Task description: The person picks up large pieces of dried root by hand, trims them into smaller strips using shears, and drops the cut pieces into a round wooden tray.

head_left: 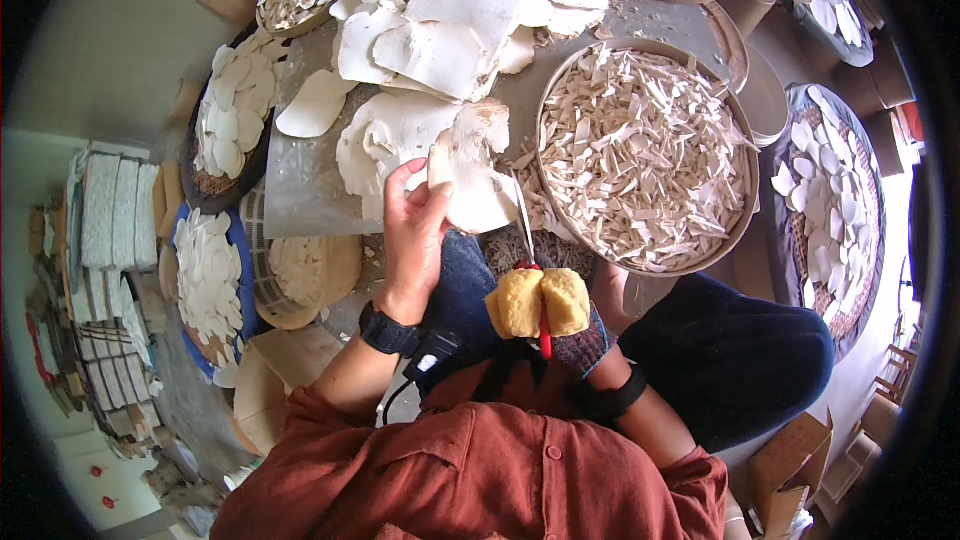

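My left hand [415,230] pinches a thin, cream-white slice [468,175] with ragged, brownish edges between thumb and fingers. My right hand [582,345], in a dark knitted glove, is wrapped round the red handle of a knife [524,222]. Yellow foam padding [538,302] sits on the handle and hides most of the fingers. The narrow blade points up and away from me, its tip at the right edge of the slice; whether it touches cannot be told. Beyond my left hand, a pile of large pale slices [450,35] lies on a grey metal board [305,180].
A round tray [541,155] of pale strips stands right of the slice. Other trays of pale slices [232,120] and slices [825,200] flank the board. A woven basket [345,275] sits by my left forearm. Cardboard boxes [790,455] stand at lower right; stacked bundles [110,210] line the left.
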